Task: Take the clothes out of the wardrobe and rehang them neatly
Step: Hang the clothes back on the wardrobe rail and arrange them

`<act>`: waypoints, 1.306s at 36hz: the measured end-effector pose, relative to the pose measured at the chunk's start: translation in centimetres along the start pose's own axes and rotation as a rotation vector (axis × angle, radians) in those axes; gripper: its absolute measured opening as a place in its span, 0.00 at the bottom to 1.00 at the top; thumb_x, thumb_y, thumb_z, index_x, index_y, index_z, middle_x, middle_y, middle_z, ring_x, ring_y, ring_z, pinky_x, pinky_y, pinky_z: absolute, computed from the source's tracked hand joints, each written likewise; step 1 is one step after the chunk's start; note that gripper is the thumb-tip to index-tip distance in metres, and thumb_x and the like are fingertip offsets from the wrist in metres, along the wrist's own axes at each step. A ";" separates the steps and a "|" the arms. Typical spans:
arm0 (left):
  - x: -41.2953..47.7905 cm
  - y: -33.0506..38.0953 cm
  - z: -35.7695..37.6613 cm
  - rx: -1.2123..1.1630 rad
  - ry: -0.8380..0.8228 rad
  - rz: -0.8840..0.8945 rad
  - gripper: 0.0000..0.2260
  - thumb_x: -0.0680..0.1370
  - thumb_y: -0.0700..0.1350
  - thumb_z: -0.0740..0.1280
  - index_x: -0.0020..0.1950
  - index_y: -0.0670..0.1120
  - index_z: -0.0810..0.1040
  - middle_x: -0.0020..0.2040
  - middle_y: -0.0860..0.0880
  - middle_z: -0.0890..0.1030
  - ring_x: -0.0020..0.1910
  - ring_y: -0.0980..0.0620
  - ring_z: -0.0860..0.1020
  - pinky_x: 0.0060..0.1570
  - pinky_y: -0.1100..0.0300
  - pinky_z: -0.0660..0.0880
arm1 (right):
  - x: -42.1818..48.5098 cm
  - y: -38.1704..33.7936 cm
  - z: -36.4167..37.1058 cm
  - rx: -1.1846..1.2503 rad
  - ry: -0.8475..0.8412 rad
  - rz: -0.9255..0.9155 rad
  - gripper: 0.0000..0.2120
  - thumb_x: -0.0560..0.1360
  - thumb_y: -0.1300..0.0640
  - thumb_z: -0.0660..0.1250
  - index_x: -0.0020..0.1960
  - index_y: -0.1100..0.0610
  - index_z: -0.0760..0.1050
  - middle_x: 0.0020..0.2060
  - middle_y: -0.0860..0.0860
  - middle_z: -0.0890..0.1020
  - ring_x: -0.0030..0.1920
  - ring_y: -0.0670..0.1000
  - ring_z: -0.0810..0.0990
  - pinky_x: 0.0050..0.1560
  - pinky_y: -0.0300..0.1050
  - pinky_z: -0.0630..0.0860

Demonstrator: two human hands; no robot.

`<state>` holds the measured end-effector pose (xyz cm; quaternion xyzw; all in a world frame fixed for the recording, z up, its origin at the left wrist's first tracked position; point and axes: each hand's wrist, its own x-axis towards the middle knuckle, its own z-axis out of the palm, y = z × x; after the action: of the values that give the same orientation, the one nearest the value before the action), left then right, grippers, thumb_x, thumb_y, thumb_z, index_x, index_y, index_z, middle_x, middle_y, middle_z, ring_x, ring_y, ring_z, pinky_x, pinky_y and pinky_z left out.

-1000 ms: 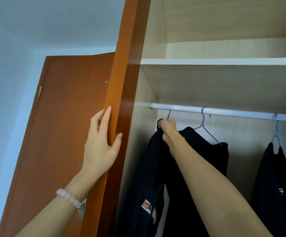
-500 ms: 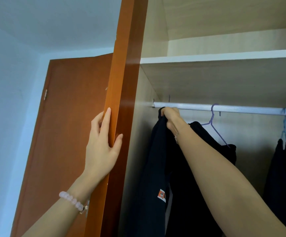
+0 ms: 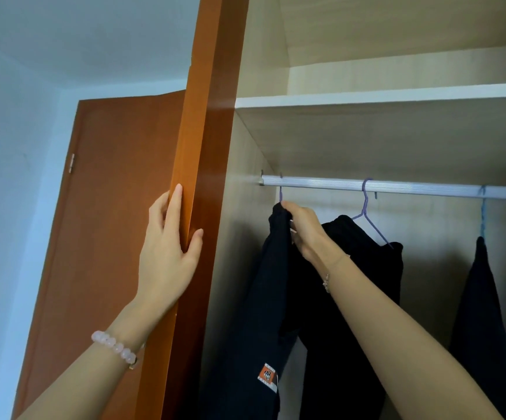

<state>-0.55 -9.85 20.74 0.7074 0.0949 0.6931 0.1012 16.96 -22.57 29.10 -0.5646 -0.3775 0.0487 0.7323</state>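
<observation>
The right hand [image 3: 304, 228] reaches up into the wardrobe, fingers curled tight round the top of a black garment [image 3: 261, 286] just below the thin purple hook [image 3: 281, 194] that rises to the rail [image 3: 412, 188]. This garment hangs at the rail's far left end, close beside the wardrobe's side wall [image 3: 239, 237]. Just right of it, behind the forearm, a second black garment [image 3: 360, 268] sits on a purple hanger [image 3: 366, 207]. Bare rail then runs right to a blue hanger [image 3: 483, 213] carrying a third dark garment [image 3: 482, 298]. The shelf [image 3: 367, 97] lies well above the rail.

The left hand [image 3: 167, 247] clasps the edge of the orange wardrobe door [image 3: 203, 147], fingers on the outer face, thumb on the inner. A pink bead bracelet [image 3: 114, 348] circles that wrist.

An orange label [image 3: 267, 374] is sewn low on the held garment; its writing is too small to read.
</observation>
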 end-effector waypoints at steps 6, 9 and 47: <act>0.1 3.2 0.4 0.119 0.131 0.072 0.29 0.75 0.40 0.67 0.74 0.43 0.61 0.73 0.42 0.63 0.71 0.44 0.65 0.64 0.45 0.71 | -1.4 -0.8 -3.7 -0.610 0.188 -0.284 0.17 0.79 0.55 0.57 0.58 0.67 0.75 0.58 0.62 0.79 0.60 0.62 0.75 0.63 0.54 0.70; 0.4 5.9 1.9 0.129 0.117 0.283 0.25 0.74 0.36 0.66 0.70 0.40 0.67 0.71 0.41 0.68 0.72 0.45 0.64 0.70 0.45 0.64 | -1.5 -0.4 -5.0 -0.914 0.114 -0.292 0.15 0.77 0.53 0.57 0.53 0.58 0.80 0.54 0.55 0.83 0.57 0.57 0.78 0.58 0.50 0.74; 7.0 6.7 9.6 0.285 0.034 -0.190 0.12 0.78 0.36 0.58 0.56 0.37 0.80 0.49 0.28 0.79 0.51 0.27 0.75 0.53 0.41 0.72 | -5.3 0.4 -23.9 -1.386 0.365 -0.063 0.25 0.74 0.69 0.56 0.71 0.62 0.60 0.54 0.64 0.78 0.53 0.64 0.78 0.43 0.49 0.72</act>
<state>9.16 -14.44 29.12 0.6905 0.2604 0.6719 0.0630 27.85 -43.91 24.23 -0.8879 -0.2090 -0.3186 0.2579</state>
